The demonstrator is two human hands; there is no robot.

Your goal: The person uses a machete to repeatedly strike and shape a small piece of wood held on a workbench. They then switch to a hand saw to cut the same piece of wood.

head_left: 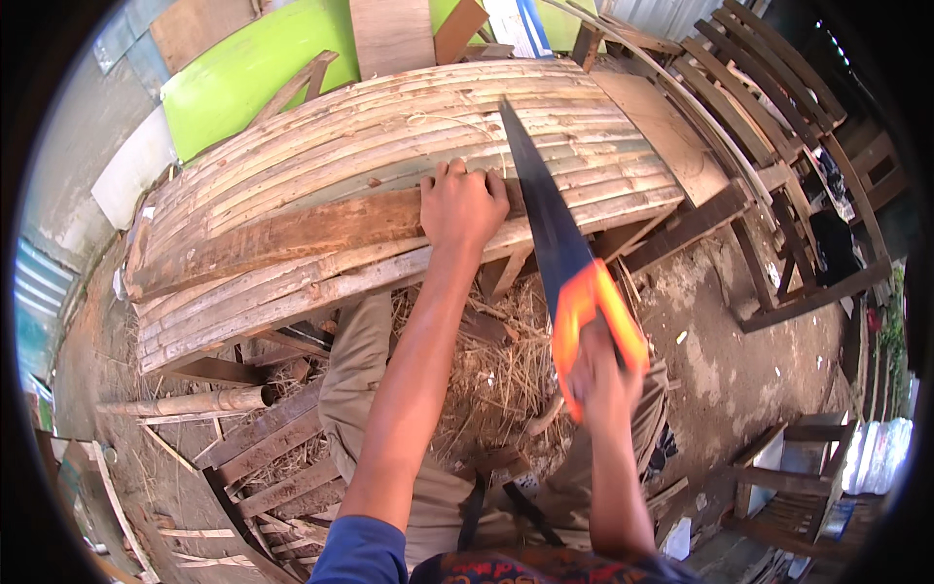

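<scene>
A brown wooden plank point(292, 237) lies lengthwise along the near side of a bamboo-slat bench point(321, 156). My left hand point(462, 206) is closed over the plank near its right end, knuckles up, pressing it onto the slats. In my right hand point(601, 375) is the orange handle of a handsaw point(547, 214), fingers wrapped through the grip. The saw's dark blade points away from me, crossing just right of my left hand, by the plank's end. Whether its teeth touch the wood I cannot tell. Motion blurs the handle and my right hand slightly.
Wood scraps and shavings point(506, 365) litter the ground below the bench. A bamboo pole point(190, 401) lies at the left. Slatted wooden furniture point(769, 127) stands far right, with another wooden frame point(793, 477) at the lower right. A lime-green panel point(263, 73) leans behind the bench.
</scene>
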